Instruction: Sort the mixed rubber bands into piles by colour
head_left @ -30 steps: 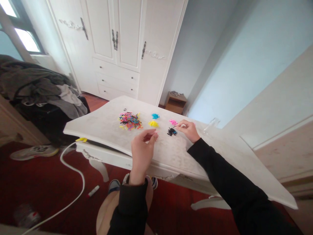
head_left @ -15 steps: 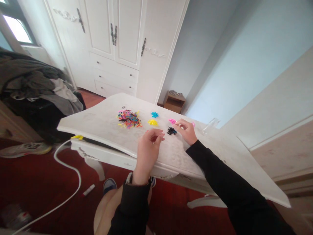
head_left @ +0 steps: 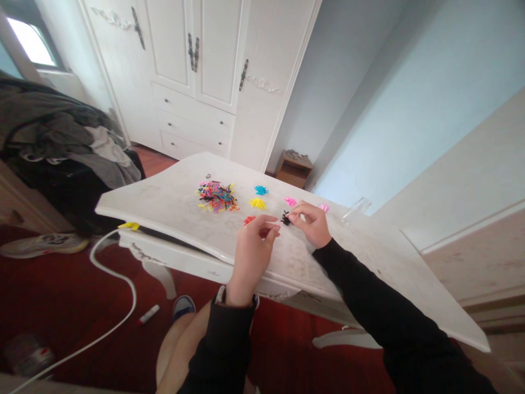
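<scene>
My left hand hovers over the near edge of the white table, thumb and fingertips pinched together; whatever they hold is too small to make out. Just behind it lies a small red pile, partly covered by the hand. My right hand is closed in a pinch at the black pile, hiding part of it; what is in the fingertips cannot be made out. Beyond the hands are small piles of thin strips: yellow, blue and pink. A larger mixed-colour heap lies to the left.
A lighter pink pile and a clear container lying on its side are right of my right hand. A small dark ring lies behind the mixed heap. A white cable hangs at the table's left end, with a yellow piece.
My right hand has lowered its fingertips toward the black pile and come closer to my left hand. The left hand has shifted slightly right, uncovering more of the red pile.
</scene>
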The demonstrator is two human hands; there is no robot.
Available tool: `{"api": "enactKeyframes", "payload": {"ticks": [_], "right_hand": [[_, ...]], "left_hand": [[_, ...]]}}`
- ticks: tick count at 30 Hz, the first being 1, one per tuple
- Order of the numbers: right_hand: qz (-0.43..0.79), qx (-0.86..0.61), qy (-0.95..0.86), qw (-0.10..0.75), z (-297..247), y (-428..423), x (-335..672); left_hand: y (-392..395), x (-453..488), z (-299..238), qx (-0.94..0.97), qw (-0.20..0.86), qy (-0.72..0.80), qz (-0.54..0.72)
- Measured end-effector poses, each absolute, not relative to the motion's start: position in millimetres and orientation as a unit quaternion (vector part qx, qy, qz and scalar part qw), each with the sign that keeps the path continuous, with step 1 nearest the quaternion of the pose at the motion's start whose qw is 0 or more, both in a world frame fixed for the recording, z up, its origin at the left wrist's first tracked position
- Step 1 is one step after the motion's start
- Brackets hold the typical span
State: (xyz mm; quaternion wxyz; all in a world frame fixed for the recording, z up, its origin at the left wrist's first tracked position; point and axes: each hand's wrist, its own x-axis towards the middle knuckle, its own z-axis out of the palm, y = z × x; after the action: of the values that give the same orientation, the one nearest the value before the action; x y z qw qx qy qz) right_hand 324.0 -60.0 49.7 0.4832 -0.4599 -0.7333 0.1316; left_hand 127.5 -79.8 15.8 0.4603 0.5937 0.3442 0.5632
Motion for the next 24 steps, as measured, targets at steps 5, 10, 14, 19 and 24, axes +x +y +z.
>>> {"api": "enactKeyframes", "payload": {"ticks": [5, 10, 14, 19, 24], "right_hand": [[0.037, -0.558, -0.701, 0.443, 59.3, -45.2, 365.4], [0.083, -0.579, -0.753, 0.302, 51.9, -38.4, 383.0], [0.068, -0.589, -0.753, 0.284, 46.0, -37.2, 381.8], [0.067, -0.602, -0.752, 0.259, 40.4, -34.6, 382.8], [0.067, -0.606, -0.748, 0.262, 37.3, -32.9, 382.3]], "left_hand": [[-79.6, 124.9, 15.3, 0.585, 0.466, 0.352, 0.563], [-79.1, 120.4, 15.1, 0.593, 0.458, 0.353, 0.561], [-79.0, 118.1, 15.7, 0.598, 0.452, 0.36, 0.555], [-78.9, 118.9, 15.9, 0.599, 0.455, 0.359, 0.553], [-78.7, 120.2, 15.2, 0.603, 0.452, 0.359, 0.551]]}}
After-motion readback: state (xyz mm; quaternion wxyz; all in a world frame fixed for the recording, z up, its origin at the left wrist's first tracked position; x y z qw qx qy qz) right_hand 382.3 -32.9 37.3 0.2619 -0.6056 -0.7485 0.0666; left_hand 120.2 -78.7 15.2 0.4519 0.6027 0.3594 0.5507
